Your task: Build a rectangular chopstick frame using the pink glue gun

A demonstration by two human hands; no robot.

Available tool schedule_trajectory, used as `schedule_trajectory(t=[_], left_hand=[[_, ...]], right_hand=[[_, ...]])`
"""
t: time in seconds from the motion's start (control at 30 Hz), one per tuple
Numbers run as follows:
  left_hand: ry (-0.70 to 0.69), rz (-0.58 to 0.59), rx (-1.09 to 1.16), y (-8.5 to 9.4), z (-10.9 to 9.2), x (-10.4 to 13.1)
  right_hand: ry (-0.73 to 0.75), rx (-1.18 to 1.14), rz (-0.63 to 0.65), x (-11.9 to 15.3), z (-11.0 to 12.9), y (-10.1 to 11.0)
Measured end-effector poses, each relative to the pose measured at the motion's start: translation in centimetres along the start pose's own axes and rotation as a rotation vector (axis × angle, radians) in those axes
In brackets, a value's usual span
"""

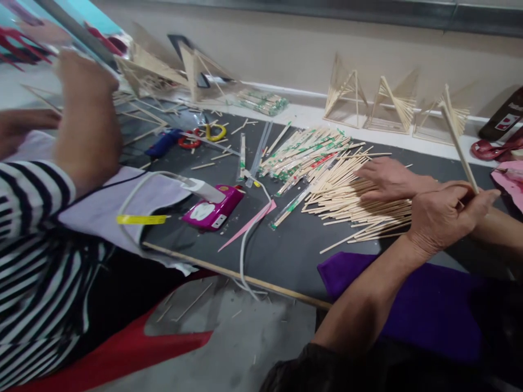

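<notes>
My left hand (447, 215) is closed around thin wooden chopsticks (461, 144) that stick up at a tilt; their exact number is hard to make out. Behind that wrist, my right hand (388, 177) reaches across from the right, fingers stretched over a loose pile of bare chopsticks (335, 190). Its fingertips are near or on the sticks, and nothing shows gripped in it. Left of the pile lie chopsticks in clear and green wrappers (302, 152). A purple cloth (433, 310) lies below my left forearm.
Triangular stick frames (392, 103) stand along the wall. A magenta box with a white plug (214, 209), its cable, red-and-yellow-handled scissors (212, 132) and a blue tool (163, 142) lie leftward. A person in a striped shirt (36, 261) sits close on the left. A dark bottle (502, 114) stands far right.
</notes>
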State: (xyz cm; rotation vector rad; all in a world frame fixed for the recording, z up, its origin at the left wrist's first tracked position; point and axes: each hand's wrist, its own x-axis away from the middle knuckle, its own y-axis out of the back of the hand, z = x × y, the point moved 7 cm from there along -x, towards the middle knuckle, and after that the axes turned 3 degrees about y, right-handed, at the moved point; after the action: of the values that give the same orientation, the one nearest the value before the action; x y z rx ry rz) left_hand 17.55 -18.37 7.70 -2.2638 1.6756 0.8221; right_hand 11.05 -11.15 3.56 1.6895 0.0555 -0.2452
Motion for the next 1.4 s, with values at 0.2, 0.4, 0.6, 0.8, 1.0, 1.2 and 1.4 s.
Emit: schedule_trajectory(t=[0.2,0.4,0.6,0.8,1.0,1.2,1.4], left_hand=[[-0.062,-0.035,0.009,0.8,-0.2,0.2],[-0.156,-0.086,0.024,1.2,-0.7,0.5],[-0.166,-0.112,0.055,1.5,-0.9,0.6],[-0.158,-0.098,0.043,1.5,-0.9,0.6],[-0.166,-0.088,0.043,1.5,-1.1,0.7],[-0.200,-0.095,0.047,1.1,-1.2,1.0],[-0.157,-0.054,0.029,0.8,-1.3,0.9]], right_hand=[[0.070,-0.048,0.158,-5.4,6.0,-2.8],[0.047,-0.086,0.181,-7.6,7.7,-3.9],[0.002,-0.080,0.107,-8.0,8.0,-4.8],[0.017,-0.048,0.052,-7.3,8.1,-4.9],[0.003,-0.081,0.100,-7.1,8.1,-5.3],[0.024,-0.060,0.147,-6.9,8.9,-5.0],[-0.041,-0.085,0.178,-6.9,7.7,-3.2]])
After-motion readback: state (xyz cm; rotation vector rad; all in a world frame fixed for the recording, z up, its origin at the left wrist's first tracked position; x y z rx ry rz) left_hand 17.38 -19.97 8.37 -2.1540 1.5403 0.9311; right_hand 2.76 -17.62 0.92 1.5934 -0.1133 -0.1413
